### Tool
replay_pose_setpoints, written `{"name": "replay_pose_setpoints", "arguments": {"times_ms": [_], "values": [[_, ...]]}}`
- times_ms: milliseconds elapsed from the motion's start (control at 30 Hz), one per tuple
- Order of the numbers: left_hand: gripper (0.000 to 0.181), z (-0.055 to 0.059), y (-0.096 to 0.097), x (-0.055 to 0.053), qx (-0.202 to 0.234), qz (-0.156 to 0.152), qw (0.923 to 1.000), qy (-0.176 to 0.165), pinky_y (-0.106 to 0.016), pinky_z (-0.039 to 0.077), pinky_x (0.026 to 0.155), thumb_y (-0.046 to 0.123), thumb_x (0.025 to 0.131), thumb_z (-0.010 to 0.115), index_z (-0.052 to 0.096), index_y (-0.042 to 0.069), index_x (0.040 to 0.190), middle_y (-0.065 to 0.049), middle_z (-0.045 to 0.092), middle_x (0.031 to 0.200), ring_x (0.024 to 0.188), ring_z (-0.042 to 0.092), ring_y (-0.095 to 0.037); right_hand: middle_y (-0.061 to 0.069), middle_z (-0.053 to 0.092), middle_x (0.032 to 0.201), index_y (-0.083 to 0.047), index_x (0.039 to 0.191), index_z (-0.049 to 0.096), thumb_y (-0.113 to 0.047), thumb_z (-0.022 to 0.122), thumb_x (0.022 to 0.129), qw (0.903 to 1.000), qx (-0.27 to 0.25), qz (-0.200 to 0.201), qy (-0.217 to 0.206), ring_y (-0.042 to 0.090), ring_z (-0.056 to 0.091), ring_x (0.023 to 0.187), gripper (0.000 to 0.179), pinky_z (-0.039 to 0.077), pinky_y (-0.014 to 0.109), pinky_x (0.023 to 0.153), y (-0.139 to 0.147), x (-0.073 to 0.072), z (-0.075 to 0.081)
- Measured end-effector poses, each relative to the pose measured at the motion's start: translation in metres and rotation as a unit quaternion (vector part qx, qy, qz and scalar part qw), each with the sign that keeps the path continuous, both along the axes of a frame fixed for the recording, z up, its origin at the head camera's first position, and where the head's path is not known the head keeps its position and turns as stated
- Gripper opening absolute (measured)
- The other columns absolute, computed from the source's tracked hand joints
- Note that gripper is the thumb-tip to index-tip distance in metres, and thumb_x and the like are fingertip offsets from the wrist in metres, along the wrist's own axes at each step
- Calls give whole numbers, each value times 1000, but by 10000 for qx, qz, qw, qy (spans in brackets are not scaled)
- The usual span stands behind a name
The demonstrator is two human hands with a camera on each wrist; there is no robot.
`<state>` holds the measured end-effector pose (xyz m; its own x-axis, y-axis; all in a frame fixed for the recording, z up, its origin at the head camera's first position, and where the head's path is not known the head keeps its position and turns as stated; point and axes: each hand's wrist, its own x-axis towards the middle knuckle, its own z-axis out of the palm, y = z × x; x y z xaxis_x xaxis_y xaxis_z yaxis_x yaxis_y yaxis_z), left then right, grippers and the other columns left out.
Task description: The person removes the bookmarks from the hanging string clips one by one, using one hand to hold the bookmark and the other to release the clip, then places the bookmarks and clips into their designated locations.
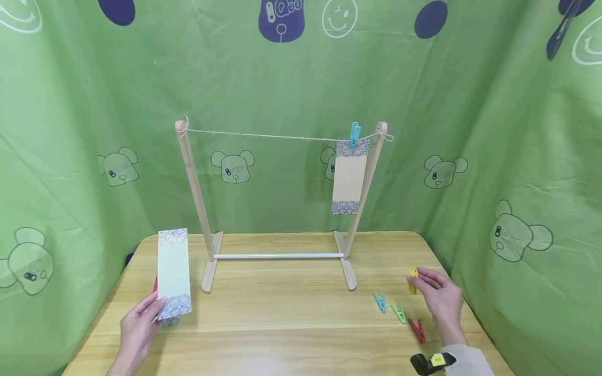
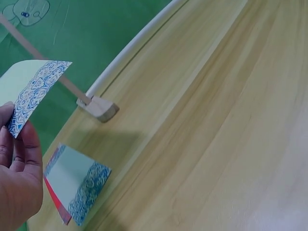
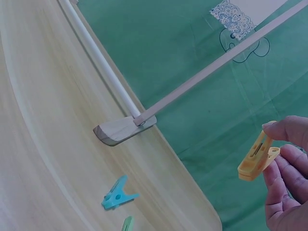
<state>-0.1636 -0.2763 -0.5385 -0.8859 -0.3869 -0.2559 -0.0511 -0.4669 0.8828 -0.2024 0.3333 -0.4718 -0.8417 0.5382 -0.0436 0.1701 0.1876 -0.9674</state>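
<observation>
My left hand (image 1: 137,325) pinches a pale card (image 1: 174,266) with blue patterned ends by its lower end, upright at the left. Below it, in the left wrist view, more cards (image 2: 72,175) lie on the table, a red one partly hidden underneath. On the right, my right hand (image 1: 442,298) holds a yellow clothespin (image 3: 255,159) between thumb and fingers, above the tabletop. A similar card (image 1: 349,177) hangs at the right end of the string (image 1: 263,136), held by a blue clothespin (image 1: 355,136).
A wooden frame (image 1: 195,193) with a white crossbar (image 1: 277,256) stands at the back of the table (image 1: 282,308). Blue (image 1: 380,302), green (image 1: 398,313) and red (image 1: 417,331) clothespins lie front right. A green curtain (image 1: 282,78) surrounds the table.
</observation>
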Motion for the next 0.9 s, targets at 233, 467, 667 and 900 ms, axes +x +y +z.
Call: {"name": "replay_pose_setpoints", "arguments": {"times_ms": [233,467,667,900], "values": [[24,-13,-8,4,-409,-44,9990,187,-20,56,66,5,86,73,75,29,88,9,72,87,77,65,-5,-14,70,89,-7,117,66,-25,88,73,10000,3,-43,-55,-4,63,78,52,48,7,71,4,-1,-8],[27,-15,-14,6,-419,-62,9990,-132,-20,56,69,5,88,72,73,32,84,10,71,84,78,65,-5,-9,72,91,-5,117,66,-26,88,73,9998,105,-90,-143,-4,64,75,53,48,6,69,8,-2,-15],[30,-15,-17,7,-503,-84,9977,-456,-19,55,68,6,89,71,71,35,81,11,70,81,77,65,-5,-16,69,86,-5,118,65,-30,87,73,9986,368,-128,-361,-6,61,74,56,47,6,67,12,0,-21],[31,-19,-22,7,-515,-117,9972,-527,-17,54,66,6,89,71,71,36,79,12,70,79,76,65,-4,-11,70,92,-5,120,64,-35,87,72,9974,495,-118,-512,-6,61,74,61,46,7,67,16,-1,-27]]}}
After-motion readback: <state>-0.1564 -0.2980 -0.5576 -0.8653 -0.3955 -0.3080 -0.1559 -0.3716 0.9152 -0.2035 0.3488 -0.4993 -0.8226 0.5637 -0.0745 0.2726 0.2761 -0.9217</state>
